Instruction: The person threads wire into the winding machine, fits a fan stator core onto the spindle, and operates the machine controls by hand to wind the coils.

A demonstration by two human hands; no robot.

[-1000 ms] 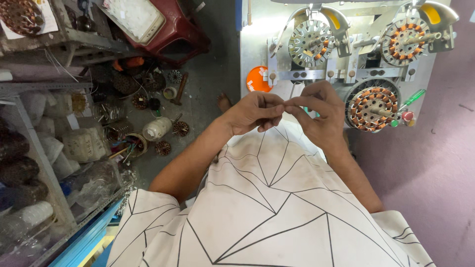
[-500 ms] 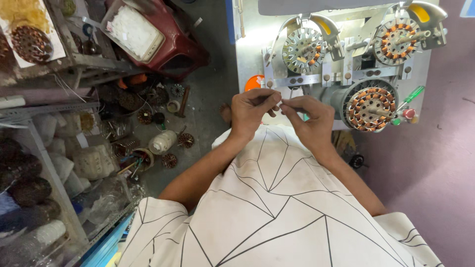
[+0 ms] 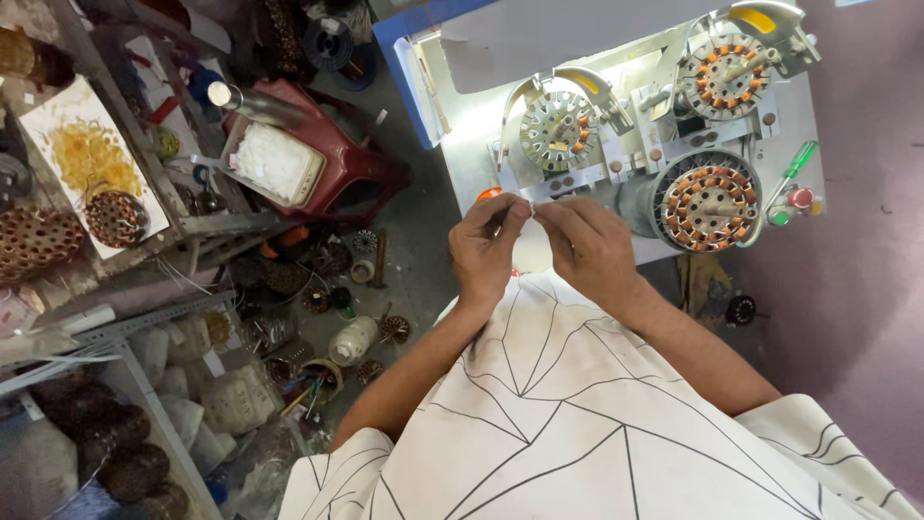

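hands together: my left hand (image 3: 484, 246) and right hand (image 3: 589, 246) pinched something small, unclear; round copper-wound stator (image 3: 709, 199) looked fully wound, grey one (image 3: 556, 130) partly.

Obstacles: wound stator (image 3: 707, 200) at two o'clock of right hand (image 3: 589, 246); half-wound stator (image 3: 558, 130) at twelve. Open gap toward white shirt (image 3: 577, 424), six o'clock.

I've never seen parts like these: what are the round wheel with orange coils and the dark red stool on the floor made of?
The round wheel looks like a grey metal core wound with copper wire, judging by the shiny orange-brown coils. The dark red stool seems to be moulded plastic, smooth and slightly glossy, though dusty.
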